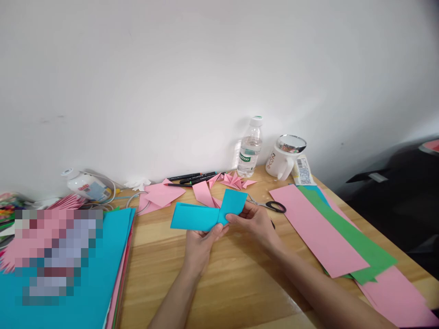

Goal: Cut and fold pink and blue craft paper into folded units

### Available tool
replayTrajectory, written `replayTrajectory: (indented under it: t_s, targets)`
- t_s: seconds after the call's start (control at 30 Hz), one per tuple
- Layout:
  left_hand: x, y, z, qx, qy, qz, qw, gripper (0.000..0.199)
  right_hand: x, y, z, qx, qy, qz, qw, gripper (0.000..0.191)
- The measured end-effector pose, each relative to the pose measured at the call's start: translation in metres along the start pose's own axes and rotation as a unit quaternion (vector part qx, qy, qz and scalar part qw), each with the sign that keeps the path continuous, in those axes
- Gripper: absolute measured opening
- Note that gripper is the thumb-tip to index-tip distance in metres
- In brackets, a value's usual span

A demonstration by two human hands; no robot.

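Note:
A strip of blue paper point(196, 216) is held up over the wooden table, its right part folded upward at an angle. My left hand point(206, 237) pinches it from below near the fold, thumb on the front. On the folded right part, my right hand point(252, 219) grips the paper between thumb and fingers; some of its fingers are hidden behind the sheet. Just behind my right hand lies a pair of scissors point(276, 207) with black handles, partly covered by the hand. Folded pink paper pieces point(164, 195) lie behind the blue strip.
Pink strips point(318, 230) and green paper point(356, 237) lie at the right. A stack of coloured sheets point(113, 256) covers the left. Along the wall stand a water bottle point(249, 151) and a white mug point(279, 162); several pens point(195, 178) and a white bottle point(85, 185) lie there.

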State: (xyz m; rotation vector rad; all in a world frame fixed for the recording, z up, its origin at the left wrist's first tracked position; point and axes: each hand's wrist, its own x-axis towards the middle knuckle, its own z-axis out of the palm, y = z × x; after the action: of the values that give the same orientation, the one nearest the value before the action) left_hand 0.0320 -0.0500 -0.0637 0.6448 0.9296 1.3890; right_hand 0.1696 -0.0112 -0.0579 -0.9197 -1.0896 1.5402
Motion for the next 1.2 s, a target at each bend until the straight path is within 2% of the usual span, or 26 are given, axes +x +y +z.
replayTrajectory:
  t_s: [0.23,0.5,0.63,0.83,1.07,1.2]
  targets:
    - [-0.0002,-0.003,-0.0002,0.008,0.009,0.002,1.0,0.023,-0.0005,0.0064,-0.0017,0.04,0.016,0.018,0.999,0.04]
    - [-0.0007,-0.0027,0.0007,0.024,-0.004,0.0,1.0,0.026,-0.0005,0.0025,-0.0023,-0.001,0.029,0.024,0.999,0.032]
    - [-0.0013,-0.0011,0.0009,0.027,0.006,0.009,1.0,0.024,0.0006,0.004,-0.0033,0.009,0.017,0.028,0.999,0.028]
    - [-0.0009,0.0023,0.0014,0.019,0.039,0.02,0.999,0.027,0.0014,0.0056,-0.0049,0.033,0.022,0.056,0.998,0.033]
    - [-0.0007,0.0006,0.0033,0.026,0.047,0.016,0.998,0.03,0.0001,0.0051,-0.0025,-0.007,0.089,0.032,0.995,0.034]
    - [-0.0014,-0.0017,0.0036,0.016,0.043,0.008,0.999,0.034,0.0003,0.0051,-0.0002,-0.015,0.057,0.009,0.998,0.033]
